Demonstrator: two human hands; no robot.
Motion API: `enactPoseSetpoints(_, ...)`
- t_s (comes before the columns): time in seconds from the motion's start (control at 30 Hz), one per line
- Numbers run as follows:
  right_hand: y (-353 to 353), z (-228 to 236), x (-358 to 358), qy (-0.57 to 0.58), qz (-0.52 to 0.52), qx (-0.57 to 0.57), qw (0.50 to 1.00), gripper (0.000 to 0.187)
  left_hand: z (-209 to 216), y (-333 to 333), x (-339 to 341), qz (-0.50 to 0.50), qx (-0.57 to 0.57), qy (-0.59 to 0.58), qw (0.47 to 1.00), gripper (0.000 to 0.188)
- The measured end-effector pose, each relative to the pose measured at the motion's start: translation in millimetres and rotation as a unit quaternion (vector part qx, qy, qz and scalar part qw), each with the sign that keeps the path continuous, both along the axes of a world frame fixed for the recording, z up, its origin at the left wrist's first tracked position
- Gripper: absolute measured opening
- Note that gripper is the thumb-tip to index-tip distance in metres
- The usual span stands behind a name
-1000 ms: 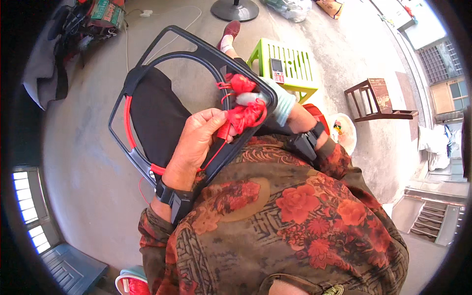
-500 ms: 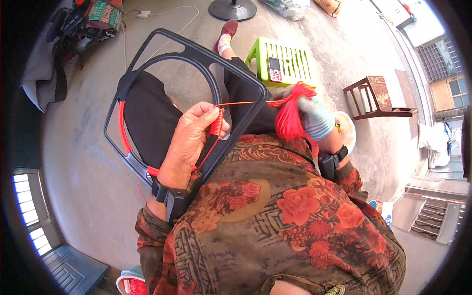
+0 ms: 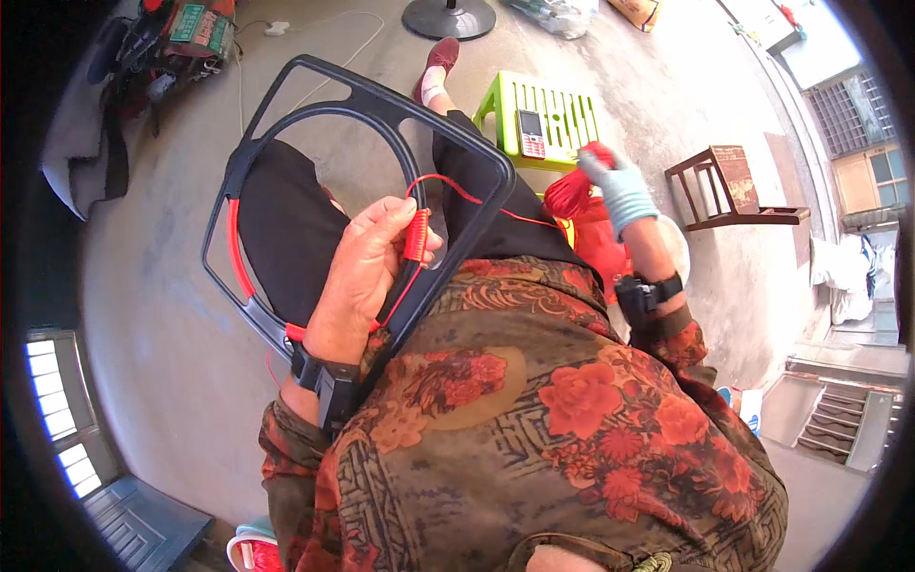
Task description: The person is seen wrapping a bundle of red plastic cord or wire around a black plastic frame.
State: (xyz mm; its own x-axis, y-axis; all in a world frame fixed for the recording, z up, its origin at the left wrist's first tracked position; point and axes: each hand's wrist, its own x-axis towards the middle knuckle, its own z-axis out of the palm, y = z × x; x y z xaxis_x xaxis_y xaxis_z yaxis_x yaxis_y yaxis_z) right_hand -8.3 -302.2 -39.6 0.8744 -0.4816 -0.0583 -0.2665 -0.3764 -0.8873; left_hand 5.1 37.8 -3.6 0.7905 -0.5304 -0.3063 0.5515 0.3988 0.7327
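A black plastic frame with a round inner ring lies across my lap. My bare left hand is closed at the ring's right side, thumb pressed against a tight coil of red cord wound round it. Another stretch of red wrapping covers the ring's left side. From the coil a loose red strand sags over the frame to a bundle of red cord. My right hand, in a pale blue-grey glove, grips that bundle, slightly blurred, above my right thigh.
Ahead is a green plastic stool with a phone on it. A brown wooden chair stands to the right. Something red and yellow sits beneath my right forearm. A round black base rests on the floor beyond my foot.
My right hand has shifted slightly up and right with the cord bundle. The strand, taut before, now hangs slack in a curve. My left hand stays in place on the coil.
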Motion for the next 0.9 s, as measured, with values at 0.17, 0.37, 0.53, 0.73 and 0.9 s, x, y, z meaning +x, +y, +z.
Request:
enactPoseSetpoints(0.17, 44, 9, 28, 0.014, 0.094, -0.077, 0.992, 0.041, 5, -3, -3, -0.002, 0.01, -0.021, 1.0, 0.019)
enactPoseSetpoints(0.37, 59, 28, 35, -0.03, 0.103, -0.064, 0.992, 0.043, 9, -2, -3, 0.009, 0.011, 0.026, 1.0, 0.022)
enactPoseSetpoints(0.53, 95, 24, 42, -0.074, 0.134, -0.142, 0.978, 0.04, 3, -2, -2, -0.018, -0.001, -0.019, 1.0, 0.021)
enactPoseSetpoints(0.73, 148, 25, 61, -0.079, 0.187, 0.306, 0.93, 0.032, 11, -4, -5, -0.06, 0.003, 0.017, 0.998, 0.026)
enactPoseSetpoints(0.9, 151, 46, 45, 0.076, 0.38, 0.704, 0.594, 0.041, 0, -3, -8, -0.068, 0.001, 0.011, 0.998, 0.029)
